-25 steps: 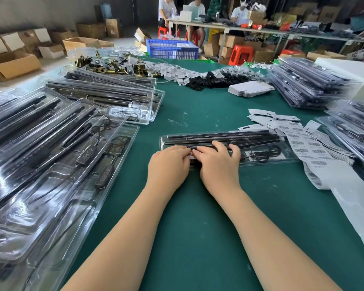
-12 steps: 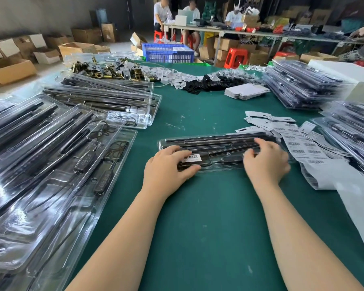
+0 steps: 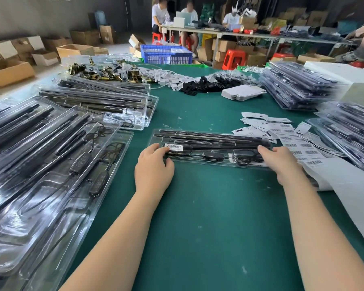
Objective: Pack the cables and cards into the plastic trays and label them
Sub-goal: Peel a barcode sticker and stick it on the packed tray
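Observation:
A clear plastic tray (image 3: 208, 163) lies crosswise on the green table in front of me. It holds black rods, a coiled black cable (image 3: 245, 157) and an inline switch. A white barcode label (image 3: 172, 146) sticks on its left part. My left hand (image 3: 153, 164) grips the tray's left end, fingers on top beside the label and thumb at the near edge. At the tray's right end my right hand (image 3: 280, 162) grips it with its fingers over the cable coil.
Open trays with rods and cables (image 3: 51, 164) cover the left side, with a stack (image 3: 97, 101) behind. Packed tray stacks (image 3: 296, 87) (image 3: 349, 131) stand at the right. Barcode label sheets (image 3: 298, 143), white backing paper (image 3: 345, 181), cards (image 3: 243, 92) and loose cables (image 3: 208, 82) lie around.
Both hands were together pressing the label on the tray's middle. They have slid apart, the left to the left end and the right to the right end.

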A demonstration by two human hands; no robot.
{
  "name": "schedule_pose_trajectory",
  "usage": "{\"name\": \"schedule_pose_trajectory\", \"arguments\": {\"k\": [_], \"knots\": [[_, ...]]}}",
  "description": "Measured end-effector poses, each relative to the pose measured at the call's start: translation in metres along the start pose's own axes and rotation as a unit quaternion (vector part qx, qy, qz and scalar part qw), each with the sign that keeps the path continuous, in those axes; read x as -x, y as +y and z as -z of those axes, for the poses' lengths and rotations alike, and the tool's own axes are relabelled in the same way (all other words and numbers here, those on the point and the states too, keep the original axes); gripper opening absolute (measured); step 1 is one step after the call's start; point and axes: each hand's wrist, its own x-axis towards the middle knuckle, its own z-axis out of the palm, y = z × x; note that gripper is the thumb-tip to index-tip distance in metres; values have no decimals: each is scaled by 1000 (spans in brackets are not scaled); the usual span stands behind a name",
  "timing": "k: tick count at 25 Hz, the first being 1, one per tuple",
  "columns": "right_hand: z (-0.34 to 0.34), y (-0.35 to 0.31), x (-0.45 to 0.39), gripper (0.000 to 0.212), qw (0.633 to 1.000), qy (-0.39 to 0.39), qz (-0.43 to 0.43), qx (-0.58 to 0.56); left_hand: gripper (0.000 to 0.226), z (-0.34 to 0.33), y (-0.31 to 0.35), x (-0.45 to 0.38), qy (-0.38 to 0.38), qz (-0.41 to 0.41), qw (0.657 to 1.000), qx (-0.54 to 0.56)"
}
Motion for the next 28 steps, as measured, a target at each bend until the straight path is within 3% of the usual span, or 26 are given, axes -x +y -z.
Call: {"name": "schedule_pose_trajectory", "arguments": {"k": [3,5,8,12,15,17,18,20,23,26,28], "knots": [[22,-1,-3,52,981,-38,-54,-184,37,-1,0,-1,0,11,1000,20],[31,4,0,37,962,-54,-98,-249,36,0,-1,-2,14,7,999,29],[37,7,3,18,922,-144,-104,-345,33,1,0,-1,23,15,998,59],[46,-14,28,17,882,-219,-28,-416,33,6,2,-1,34,40,989,136],[43,-37,43,16,876,-147,122,-444,35,9,4,2,109,27,983,147],[34,-54,54,20,886,-11,301,-354,35,10,8,2,130,12,970,203],[26,-59,60,27,872,54,396,-282,34,10,11,3,111,16,958,265],[2,-63,72,48,823,157,534,-113,31,10,20,5,45,48,910,409],[-50,-50,93,52,725,282,623,82,22,6,23,4,20,78,871,485],[-89,-37,103,52,653,255,695,159,38,7,19,-3,-17,144,830,539],[-95,-33,98,50,660,187,708,168,48,7,15,-7,-47,197,803,561]]}}
